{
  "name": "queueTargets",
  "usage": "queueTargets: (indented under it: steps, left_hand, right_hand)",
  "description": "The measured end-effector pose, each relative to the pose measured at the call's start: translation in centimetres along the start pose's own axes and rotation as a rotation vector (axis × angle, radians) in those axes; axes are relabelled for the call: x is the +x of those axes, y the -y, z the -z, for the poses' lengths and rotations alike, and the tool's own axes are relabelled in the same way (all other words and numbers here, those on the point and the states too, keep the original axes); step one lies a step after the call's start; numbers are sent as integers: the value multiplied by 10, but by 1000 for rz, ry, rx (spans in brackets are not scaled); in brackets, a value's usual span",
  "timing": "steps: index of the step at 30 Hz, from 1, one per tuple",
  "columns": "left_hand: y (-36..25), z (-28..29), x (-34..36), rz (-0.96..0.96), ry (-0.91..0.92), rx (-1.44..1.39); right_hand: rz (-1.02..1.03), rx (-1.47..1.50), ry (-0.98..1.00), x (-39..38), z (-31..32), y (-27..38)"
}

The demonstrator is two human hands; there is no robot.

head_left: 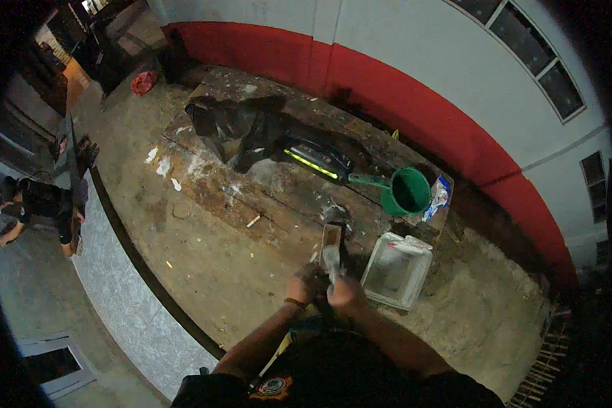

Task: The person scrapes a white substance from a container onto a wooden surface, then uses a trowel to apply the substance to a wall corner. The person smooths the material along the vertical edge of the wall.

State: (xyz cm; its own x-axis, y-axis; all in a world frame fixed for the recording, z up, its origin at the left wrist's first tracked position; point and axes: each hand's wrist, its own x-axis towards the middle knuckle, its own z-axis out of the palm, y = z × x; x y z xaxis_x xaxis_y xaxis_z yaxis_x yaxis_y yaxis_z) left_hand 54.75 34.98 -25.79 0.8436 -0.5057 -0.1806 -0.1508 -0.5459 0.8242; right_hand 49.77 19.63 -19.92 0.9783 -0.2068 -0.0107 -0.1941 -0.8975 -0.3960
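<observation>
Right hand (347,292) looks clamped on pale tool (332,261), over narrow box (331,235) by surface (296,204) near edge, left of white tray (421,275). Left hand (302,285): blurred, can't tell grip. Risk: loose hold plus hard push could tip box.

No text can be read on the shirt emblem (272,387) or blue-white packet (440,198).
</observation>
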Motion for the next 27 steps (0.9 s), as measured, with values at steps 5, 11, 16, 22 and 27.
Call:
queueTargets:
  steps: [5,11,16,22,27]
  left_hand:
    - [1,-3,-5,44,-42,-215]
    - [26,-25,-4,115,-144,-112]
    - [21,-21,-1,251,-40,68]
    - [-17,6,-3,224,-23,-164]
    - [-14,3,-3,136,-71,-6]
  right_hand:
    - [-184,139,337,-2,6,13]
    - [-199,95,324,8,7,13]
    - [65,87,93,-3,0,-3]
    - [-36,6,437,-13,-10,-5]
    - [37,20,260,-5,-2,-7]
